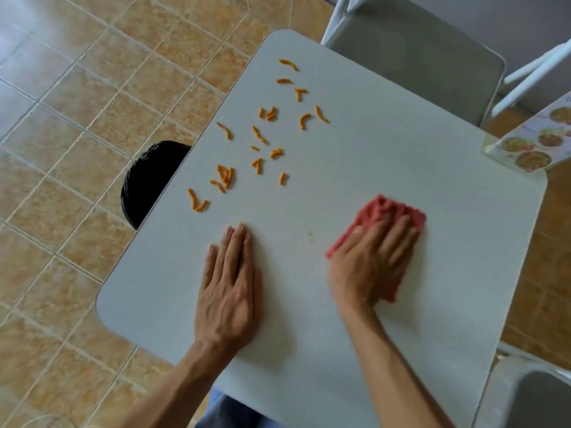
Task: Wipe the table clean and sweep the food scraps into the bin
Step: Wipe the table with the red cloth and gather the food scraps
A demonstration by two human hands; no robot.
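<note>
Filling most of the view, the table [386,168] is bare but for orange scraps [256,134] scattered over its far-left part. The bin [145,180], black-lined, sits on the floor against the left edge, just beside them. The left hand [230,285] lies flat, fingers straight, holding nothing. The right hand [370,261], blurred, presses spread fingers onto the cloth [398,211]. That cloth looks soft and limp, best held under a flat palm. The scraps seem light, brittle, likely to skitter.
</note>
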